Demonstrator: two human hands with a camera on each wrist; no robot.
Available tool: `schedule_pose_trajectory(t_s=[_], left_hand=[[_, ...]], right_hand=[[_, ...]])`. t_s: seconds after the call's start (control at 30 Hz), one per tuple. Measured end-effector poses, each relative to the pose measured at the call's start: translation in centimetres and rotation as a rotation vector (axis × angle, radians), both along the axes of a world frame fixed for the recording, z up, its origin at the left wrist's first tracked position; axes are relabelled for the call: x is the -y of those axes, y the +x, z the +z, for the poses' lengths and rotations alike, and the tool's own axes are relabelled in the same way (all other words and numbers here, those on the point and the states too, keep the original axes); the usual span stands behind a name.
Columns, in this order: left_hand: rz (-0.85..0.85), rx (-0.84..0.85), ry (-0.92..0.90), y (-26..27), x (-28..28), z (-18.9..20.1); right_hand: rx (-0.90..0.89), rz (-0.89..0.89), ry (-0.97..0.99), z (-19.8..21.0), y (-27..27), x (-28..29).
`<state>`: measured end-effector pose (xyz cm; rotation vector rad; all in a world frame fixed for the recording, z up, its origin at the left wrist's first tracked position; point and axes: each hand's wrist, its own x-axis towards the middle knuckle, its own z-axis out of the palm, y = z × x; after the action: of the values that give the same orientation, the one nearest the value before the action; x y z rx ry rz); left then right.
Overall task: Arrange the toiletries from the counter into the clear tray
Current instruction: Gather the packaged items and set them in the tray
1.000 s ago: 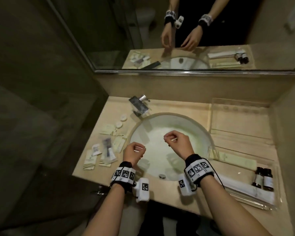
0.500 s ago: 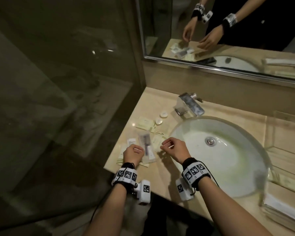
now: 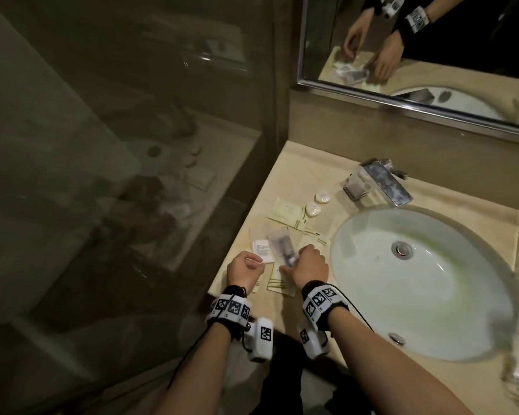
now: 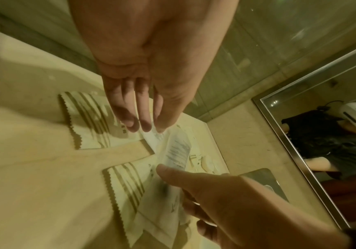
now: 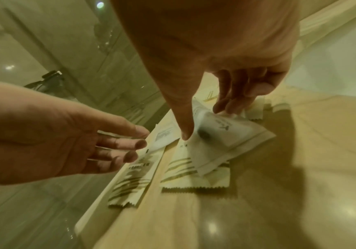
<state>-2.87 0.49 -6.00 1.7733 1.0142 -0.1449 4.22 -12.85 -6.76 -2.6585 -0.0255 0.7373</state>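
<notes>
We see a beige counter (image 3: 288, 175) strewn with flat sachets (image 3: 285, 211). At far left our left hand (image 3: 244, 269) hovers just over a striped sachet (image 4: 91, 118), fingers (image 4: 128, 116) straight and close together, gripping nothing. Beside it, our right hand (image 3: 309, 265) pinches a clear packet (image 5: 219, 134) between thumb and fingertips, atop the pile. Further right lie two round soaps (image 3: 322, 197), the faucet (image 3: 378, 185) and the sink (image 3: 417, 280).

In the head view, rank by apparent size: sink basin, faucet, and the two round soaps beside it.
1. Sink basin, largest by far.
2. Faucet.
3. The two round soaps look alike; not ranked against each other.
</notes>
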Motion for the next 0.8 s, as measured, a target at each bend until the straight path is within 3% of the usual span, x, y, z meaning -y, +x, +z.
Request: schedule_pose_trajectory(t_s=[0.13, 0.33, 0.53, 0.8], left_hand=[[-0.043, -0.003, 0.041, 1.0, 0.1, -0.3], [-0.004, -0.053, 0.267, 2.8, 0.5, -0.8], [0.015, -0.107, 0.308, 4.8, 0.8, -1.0], [0.014, -0.119, 0.303, 5.5, 1.3, -0.3]], right_hand=[[0.005, 0.0, 0.011, 0.1, 0.4, 0.1], [-0.036, -0.158, 0.314, 1.6, 1.2, 2.1], [0.055, -0.226, 0.473, 2.2, 2.1, 5.3], [0.033, -0.35, 0.73, 3.2, 2.5, 9.1]])
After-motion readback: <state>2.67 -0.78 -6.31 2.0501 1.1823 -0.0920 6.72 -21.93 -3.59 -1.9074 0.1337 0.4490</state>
